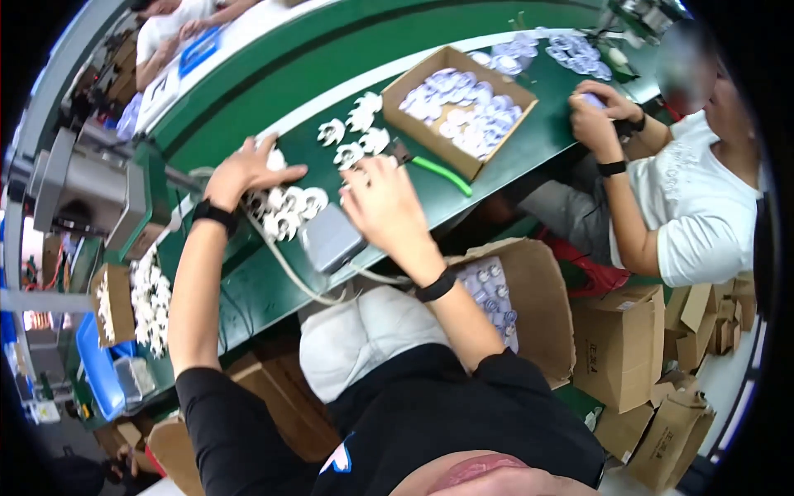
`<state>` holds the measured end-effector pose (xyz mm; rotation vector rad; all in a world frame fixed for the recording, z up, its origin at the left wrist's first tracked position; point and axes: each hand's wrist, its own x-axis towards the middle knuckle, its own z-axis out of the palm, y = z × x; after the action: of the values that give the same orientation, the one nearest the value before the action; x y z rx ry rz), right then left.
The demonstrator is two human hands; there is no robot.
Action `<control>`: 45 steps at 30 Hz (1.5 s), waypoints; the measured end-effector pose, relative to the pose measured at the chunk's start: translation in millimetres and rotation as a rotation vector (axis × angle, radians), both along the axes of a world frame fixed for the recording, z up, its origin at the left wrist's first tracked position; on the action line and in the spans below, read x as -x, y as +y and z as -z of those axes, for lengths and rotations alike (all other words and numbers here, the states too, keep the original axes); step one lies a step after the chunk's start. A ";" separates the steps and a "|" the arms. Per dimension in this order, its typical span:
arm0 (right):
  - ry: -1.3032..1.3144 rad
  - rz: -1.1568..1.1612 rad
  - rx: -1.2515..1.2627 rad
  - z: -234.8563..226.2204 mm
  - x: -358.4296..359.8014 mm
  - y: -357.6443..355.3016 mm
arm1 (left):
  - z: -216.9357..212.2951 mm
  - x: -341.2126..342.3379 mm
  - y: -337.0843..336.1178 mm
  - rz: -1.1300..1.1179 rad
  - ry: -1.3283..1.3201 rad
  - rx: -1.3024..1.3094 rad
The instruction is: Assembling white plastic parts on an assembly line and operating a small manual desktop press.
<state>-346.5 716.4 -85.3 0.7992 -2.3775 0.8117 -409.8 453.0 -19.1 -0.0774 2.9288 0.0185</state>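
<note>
My left hand [245, 169] lies flat on the green table [463, 178], fingers spread over a heap of small white plastic parts [285, 211]. My right hand [382, 201] hovers just right of that heap, fingers curled over one white part near the loose white parts [354, 132]; the grip is partly hidden. A grey flat box [331, 238] with a cable sits below my right hand. Green-handled cutters [430, 169] lie just beyond it.
An open cardboard box [463, 112] of round white-violet pieces stands further back. A second person in a white shirt [695, 198] works at the right. Cardboard cartons [620, 339] stand on the floor; a grey machine [91, 190] and more white parts [149, 302] are at the left.
</note>
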 end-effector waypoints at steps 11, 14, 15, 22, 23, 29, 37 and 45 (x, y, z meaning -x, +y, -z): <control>0.019 0.010 -0.005 -5.8 -7.2 3.5 | 8.4 14.8 1.7 0.168 0.020 -0.132; 0.026 0.019 -0.001 -4.2 -4.1 3.0 | 9.8 21.2 7.3 0.232 0.032 -0.227; 0.028 0.021 -0.003 -3.1 -2.8 2.6 | 9.2 22.0 10.7 0.261 0.038 -0.278; 0.063 -0.029 -0.001 -6.3 -5.5 1.2 | -16.4 12.3 3.0 0.302 0.147 -0.258; 0.047 -0.024 0.006 -5.2 -8.3 0.6 | -24.9 6.6 1.9 0.287 0.186 -0.301; 0.140 -0.030 0.179 -16.0 -7.0 15.2 | -100.5 -106.6 74.8 0.276 0.443 -0.593; -0.439 -0.596 0.711 -66.7 -111.1 -15.4 | 8.6 -240.5 114.6 -0.233 0.465 -2.473; -0.396 -0.595 0.471 -46.4 -123.0 -37.2 | 35.2 -259.4 95.8 -0.430 0.523 -2.722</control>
<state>-223.5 679.3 -38.8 1.2397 -2.1124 1.8350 -150.3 548.8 -54.3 -0.1817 0.6083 3.3647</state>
